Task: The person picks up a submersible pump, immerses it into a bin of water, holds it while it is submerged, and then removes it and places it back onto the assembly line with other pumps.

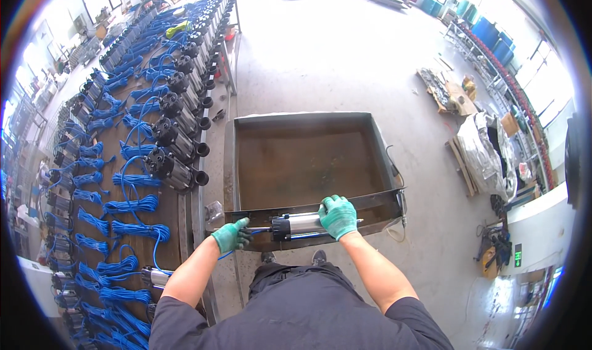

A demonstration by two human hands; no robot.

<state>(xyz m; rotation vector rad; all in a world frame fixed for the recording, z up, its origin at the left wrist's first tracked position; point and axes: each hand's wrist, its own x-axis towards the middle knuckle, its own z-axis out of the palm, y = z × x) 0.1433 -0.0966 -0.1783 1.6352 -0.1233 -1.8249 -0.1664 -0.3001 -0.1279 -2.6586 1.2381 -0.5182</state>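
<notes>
A silver motor pump (pixel 303 225) with a black ribbed end lies sideways across the near edge of a water tank (pixel 229 159). My right hand (pixel 338 217), in a green glove, is closed over the far end of its metal body. At the black end, my gloved left hand (pixel 233 236) curls around a thin grey rod (pixel 260 229) that runs toward the pump. A blue cable (pixel 227 254) passes beneath the left hand and along the pump's near side. The left fingertips are partly hidden.
Brown water fills the tank. On the left, a long bench (pixel 176 226) carries rows of similar pumps (pixel 169 168) with bundled blue cables (pixel 140 230). A hose (pixel 401 223) hangs at the tank's right edge. Plastic-wrapped goods (pixel 487 156) stand farther right.
</notes>
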